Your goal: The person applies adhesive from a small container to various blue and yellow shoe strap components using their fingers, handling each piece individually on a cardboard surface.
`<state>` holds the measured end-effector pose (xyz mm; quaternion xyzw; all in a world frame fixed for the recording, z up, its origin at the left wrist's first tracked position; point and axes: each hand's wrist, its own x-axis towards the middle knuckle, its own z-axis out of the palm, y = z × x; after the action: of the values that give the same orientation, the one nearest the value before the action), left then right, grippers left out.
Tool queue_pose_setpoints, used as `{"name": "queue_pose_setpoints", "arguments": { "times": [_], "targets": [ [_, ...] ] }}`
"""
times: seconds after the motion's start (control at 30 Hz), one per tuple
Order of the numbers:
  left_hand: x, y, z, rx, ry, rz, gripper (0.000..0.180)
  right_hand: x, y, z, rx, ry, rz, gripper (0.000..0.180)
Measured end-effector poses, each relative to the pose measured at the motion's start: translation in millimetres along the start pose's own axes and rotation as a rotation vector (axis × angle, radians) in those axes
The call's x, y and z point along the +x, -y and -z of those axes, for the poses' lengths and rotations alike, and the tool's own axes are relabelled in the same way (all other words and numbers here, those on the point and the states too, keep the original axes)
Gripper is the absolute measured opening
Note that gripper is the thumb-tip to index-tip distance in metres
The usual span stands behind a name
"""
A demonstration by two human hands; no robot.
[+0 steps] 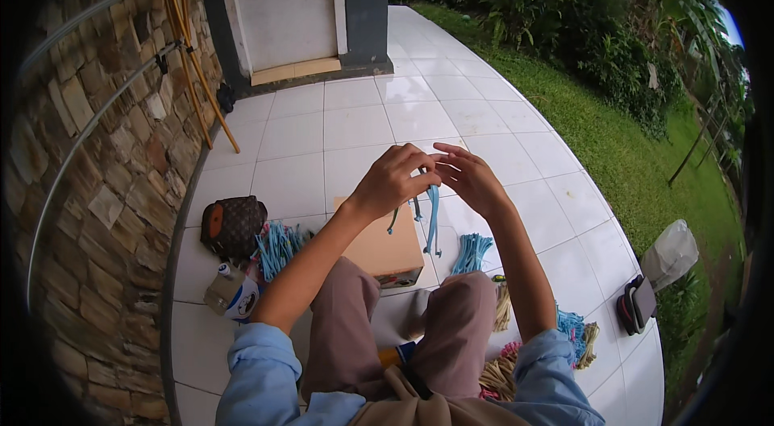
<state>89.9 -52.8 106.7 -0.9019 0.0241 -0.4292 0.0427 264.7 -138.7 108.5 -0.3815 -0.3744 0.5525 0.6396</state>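
Both of my hands are raised together over a cardboard box [379, 253] that stands on the tiles before my knees. Thin light-blue cords [433, 220] and a darker greenish strand dangle from my left hand [399, 176], whose fingers are pinched on them. My right hand [472, 180] is beside it, fingers stretched and slightly apart, their tips close to the left fingertips. Whether the right fingertips touch a cord is too small to tell. A bundle of light-blue cords [472, 253] lies right of the box, and another blue bundle [280, 250] lies beyond my left forearm.
Left of me are a brown patterned bag [234, 226] and a labelled plastic jug [231, 294], near a stone wall [105, 208]. Tan cord bundles [501, 374] lie by my right thigh. Farther right are a black pouch [637, 305] and a plastic bag [672, 254].
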Motion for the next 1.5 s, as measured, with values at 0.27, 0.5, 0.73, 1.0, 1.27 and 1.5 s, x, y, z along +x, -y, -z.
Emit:
{"name": "queue_pose_setpoints", "arguments": {
  "times": [0.27, 0.5, 0.73, 1.0, 1.27, 1.5],
  "targets": [
    [-3, -7, -20, -0.143, -0.34, 0.607, 0.014, -20, -48, 10, -0.252, -0.031, 0.255, 0.05],
    [-15, -16, -19, -0.213, -0.317, 0.672, 0.023, -48, -29, 18, 0.154, -0.197, 0.292, 0.06],
    [-28, -13, -22, -0.264, -0.103, 0.571, 0.021, -54, -4, -5, -0.152, -0.343, 0.532, 0.045],
    [-30, -22, -26, -0.185, -0.196, 0.437, 0.011, -64, 9, -1, -0.131, -0.227, 0.609, 0.039],
    [-26, -29, -30, -0.108, -0.286, 0.593, 0.011, -60, -10, -6, -0.099, -0.141, 0.594, 0.068],
    [-31, -31, -41, -0.394, -0.181, 0.809, 0.029, -42, -13, -26, -0.277, -0.345, 0.591, 0.063]
  ]
}}
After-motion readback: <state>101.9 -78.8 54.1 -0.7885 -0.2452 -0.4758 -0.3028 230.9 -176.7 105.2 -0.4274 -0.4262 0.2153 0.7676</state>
